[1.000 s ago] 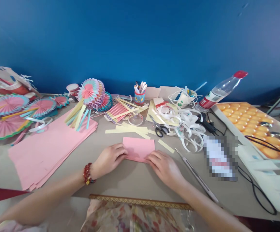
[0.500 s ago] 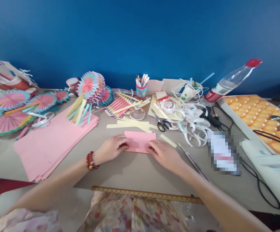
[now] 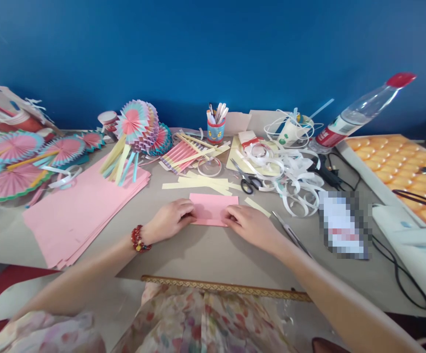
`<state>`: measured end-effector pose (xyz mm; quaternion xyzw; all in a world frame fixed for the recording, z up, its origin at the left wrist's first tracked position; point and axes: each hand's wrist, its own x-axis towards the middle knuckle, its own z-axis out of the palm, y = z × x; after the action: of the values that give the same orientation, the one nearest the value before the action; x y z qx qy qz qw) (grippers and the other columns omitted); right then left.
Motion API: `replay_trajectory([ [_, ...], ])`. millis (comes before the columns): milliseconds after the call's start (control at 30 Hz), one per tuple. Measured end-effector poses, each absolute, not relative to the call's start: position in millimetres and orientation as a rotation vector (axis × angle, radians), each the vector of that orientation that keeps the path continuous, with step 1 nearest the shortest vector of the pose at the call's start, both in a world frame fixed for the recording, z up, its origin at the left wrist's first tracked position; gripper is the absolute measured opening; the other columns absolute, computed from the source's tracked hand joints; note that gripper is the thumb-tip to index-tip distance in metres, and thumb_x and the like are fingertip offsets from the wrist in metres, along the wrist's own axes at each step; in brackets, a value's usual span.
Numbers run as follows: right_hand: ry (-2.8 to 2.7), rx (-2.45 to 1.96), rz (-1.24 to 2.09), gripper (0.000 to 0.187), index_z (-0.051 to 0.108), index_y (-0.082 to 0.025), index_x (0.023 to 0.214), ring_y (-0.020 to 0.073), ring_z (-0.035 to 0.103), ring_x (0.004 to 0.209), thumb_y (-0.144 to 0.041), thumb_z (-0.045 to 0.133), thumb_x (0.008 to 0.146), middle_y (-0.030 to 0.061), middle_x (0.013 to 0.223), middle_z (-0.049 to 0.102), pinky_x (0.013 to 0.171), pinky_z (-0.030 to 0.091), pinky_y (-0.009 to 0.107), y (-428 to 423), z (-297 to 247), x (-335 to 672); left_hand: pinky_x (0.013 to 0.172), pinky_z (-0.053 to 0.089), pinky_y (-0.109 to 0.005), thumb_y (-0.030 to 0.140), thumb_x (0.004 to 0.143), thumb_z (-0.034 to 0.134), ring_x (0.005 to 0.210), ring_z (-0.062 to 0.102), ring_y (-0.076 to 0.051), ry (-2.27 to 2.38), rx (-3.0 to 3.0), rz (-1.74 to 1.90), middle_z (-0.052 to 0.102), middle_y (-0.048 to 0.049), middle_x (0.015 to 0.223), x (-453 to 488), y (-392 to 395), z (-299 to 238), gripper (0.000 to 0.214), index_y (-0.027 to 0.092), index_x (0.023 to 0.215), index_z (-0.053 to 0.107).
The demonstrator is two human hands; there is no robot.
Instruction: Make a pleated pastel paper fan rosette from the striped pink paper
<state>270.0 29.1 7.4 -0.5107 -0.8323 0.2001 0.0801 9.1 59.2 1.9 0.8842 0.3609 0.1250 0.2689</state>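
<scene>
A small pink sheet of paper (image 3: 213, 206) lies on the table before me, with a narrow fold along its near edge. My left hand (image 3: 174, 219), a red beaded bracelet (image 3: 139, 239) at its wrist, pinches the sheet's left end. At the opposite end, the fingers of my right hand (image 3: 244, 223) close on the paper's near right corner. Just beyond the sheet lie pale yellow paper strips (image 3: 198, 183). A pair of scissors (image 3: 247, 181) rests to the right of them, and a slim metal tool (image 3: 289, 233) lies beside my right forearm.
Larger pink sheets (image 3: 76, 215) are stacked at left, near folded paper rosettes (image 3: 135, 125). White ribbon curls (image 3: 293, 171), a glue gun (image 3: 326, 174) and a tall bottle (image 3: 356, 117) stand or lie at right. A pen cup (image 3: 216, 128) is by the blue wall.
The whole view has shifted slightly, so the table things appear a little higher. Both hands keep their hold on the pink paper, with barely any movement.
</scene>
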Motion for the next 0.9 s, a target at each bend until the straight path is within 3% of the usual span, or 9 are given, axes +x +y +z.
replay_trajectory([
  [900, -2.468, -1.587, 0.718, 0.008, 0.063, -0.022, 0.095, 0.0196, 0.065, 0.084, -0.023, 0.055, 0.092, 0.0027, 0.097, 0.072, 0.069, 0.041, 0.028, 31.5, 11.7, 270.3, 0.081, 0.042, -0.029, 0.025, 0.098, 0.044, 0.088, 0.056, -0.018, 0.835, 2.407, 0.351, 0.062, -0.0033, 0.089, 2.6, 66.0, -2.9, 0.020, 0.019, 0.087, 0.059],
])
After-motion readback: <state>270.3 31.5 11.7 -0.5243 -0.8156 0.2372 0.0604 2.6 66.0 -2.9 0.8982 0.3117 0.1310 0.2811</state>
